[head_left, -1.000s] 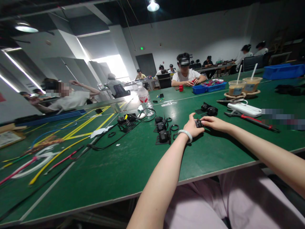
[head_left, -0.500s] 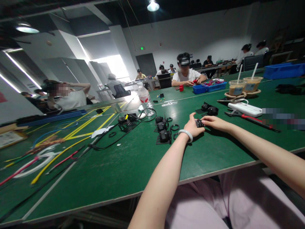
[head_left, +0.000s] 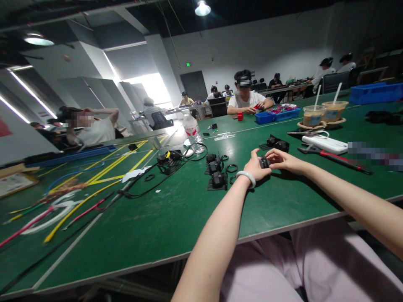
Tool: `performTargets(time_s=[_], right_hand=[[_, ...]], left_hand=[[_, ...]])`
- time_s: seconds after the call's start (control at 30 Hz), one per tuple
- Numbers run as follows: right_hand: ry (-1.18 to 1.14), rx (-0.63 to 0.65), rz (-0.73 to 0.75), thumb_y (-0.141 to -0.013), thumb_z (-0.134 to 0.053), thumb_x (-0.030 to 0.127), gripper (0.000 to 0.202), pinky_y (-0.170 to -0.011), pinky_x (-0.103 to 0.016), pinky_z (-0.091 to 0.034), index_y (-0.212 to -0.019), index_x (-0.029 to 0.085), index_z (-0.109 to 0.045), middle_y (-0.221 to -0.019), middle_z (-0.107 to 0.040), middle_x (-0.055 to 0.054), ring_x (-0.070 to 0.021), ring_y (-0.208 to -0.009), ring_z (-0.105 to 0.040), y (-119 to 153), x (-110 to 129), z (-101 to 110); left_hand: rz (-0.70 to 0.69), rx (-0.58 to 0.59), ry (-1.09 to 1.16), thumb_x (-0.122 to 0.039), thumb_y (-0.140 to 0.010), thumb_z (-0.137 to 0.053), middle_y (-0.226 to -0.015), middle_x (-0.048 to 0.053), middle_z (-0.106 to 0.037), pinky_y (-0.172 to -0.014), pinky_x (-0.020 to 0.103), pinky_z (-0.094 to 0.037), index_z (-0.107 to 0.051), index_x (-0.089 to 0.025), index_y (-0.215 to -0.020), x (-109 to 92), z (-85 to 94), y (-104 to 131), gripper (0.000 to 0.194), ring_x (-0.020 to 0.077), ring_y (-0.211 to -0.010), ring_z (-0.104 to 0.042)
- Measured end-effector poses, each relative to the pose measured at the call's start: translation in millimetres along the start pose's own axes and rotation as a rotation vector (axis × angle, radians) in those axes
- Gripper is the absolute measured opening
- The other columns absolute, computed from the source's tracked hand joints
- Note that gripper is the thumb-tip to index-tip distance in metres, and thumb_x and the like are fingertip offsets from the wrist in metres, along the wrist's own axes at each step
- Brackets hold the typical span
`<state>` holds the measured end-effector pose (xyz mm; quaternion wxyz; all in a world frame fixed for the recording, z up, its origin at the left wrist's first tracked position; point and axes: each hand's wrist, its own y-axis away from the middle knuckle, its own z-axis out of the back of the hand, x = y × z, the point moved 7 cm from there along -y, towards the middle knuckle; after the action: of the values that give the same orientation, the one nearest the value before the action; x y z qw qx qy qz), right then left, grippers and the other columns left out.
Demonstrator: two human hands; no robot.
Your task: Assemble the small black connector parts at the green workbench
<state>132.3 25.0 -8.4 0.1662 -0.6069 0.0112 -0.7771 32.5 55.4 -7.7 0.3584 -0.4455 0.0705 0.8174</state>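
A small black part (head_left: 264, 162) sits between my two hands just above the green table, mostly hidden by fingers. My left hand (head_left: 254, 167), with a pale bangle at its wrist, grips it from the left. From the right, my right hand (head_left: 285, 161) curls its bent fingers against the part's other side. Left of my hands lie several boxy black units (head_left: 218, 179) on a slotted base, beside black rings (head_left: 232, 168). Just beyond my hands is another pair of black units (head_left: 277, 143).
Right of my hands lie red-and-black pliers (head_left: 338, 160), a white power bank (head_left: 325, 144) and two iced drinks (head_left: 314, 116). A water bottle (head_left: 194, 133) stands farther back. Cables (head_left: 67, 217) spread across the left. A co-worker (head_left: 247, 100) sits opposite by blue bins (head_left: 286, 115).
The fingers of my right hand have lifted and arched a little at the black part. My left hand keeps its hold. The view has shifted slightly.
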Motion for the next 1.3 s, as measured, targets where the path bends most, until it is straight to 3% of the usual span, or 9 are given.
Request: performTargets(time_s=[0.97,1.3], right_hand=[[0.036,-0.005,-0.002,-0.058,-0.062,0.037,0.046,-0.078,-0.034,-0.039,-0.097,0.017,-0.048,-0.092,-0.055,-0.006,-0.0176,-0.087,-0.051,-1.1,1.4,-2.5],[0.148,-0.036,0.012,-0.062,-0.057,0.045,0.045,-0.079,-0.034,-0.039,-0.096,0.015,-0.053,-0.093,-0.057,-0.007,-0.0191,-0.086,-0.052,-4.0,-3.3,1.7]], left_hand=[[0.018,0.004,0.004,-0.023,-0.053,-0.063,-0.097,0.006,-0.046,-0.079,0.036,-0.038,-0.010,-0.020,-0.123,-0.6,0.3,1.2,0.087,0.0102,-0.070,-0.049],[0.021,0.019,0.004,-0.022,-0.054,-0.062,-0.097,0.006,-0.045,-0.080,0.035,-0.038,-0.009,-0.020,-0.123,0.2,0.2,0.1,0.088,0.0102,-0.071,-0.049]])
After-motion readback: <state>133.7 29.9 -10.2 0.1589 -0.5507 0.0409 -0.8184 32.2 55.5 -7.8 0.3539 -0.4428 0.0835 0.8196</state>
